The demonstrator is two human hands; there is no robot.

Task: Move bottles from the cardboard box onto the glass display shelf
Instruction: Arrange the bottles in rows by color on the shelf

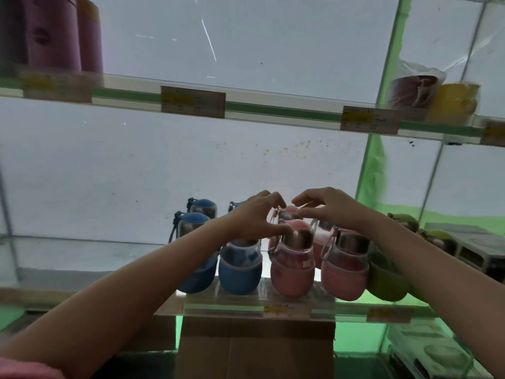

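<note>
Hands meet over the pink bottles at the centre of the frame: the left hand reaches in from the lower left with fingers spread and curved, its thumb lying against the steel collar of the front pink bottle, while the fingertips arch toward the cord of a pink bottle behind; whether they actually pinch that cord is too blurred to tell. The right hand comes in from the lower right, fingers loosely curled and narrow, its tips just above the same rear bottle's cap, and contact there cannot be told either. On the glass display shelf, in the lower middle of the frame, bottles stand upright in rows by colour: blue bottles to the left, a second front pink bottle right of the first, and green bottles farther right, partly hidden by the right forearm. Below the shelf edge, at bottom centre, sits the cardboard box, its flaps visible. An upper shelf crosses the frame carrying price labels, with pink cylindrical containers in the upper left and a yellow cup in the upper right.
</note>
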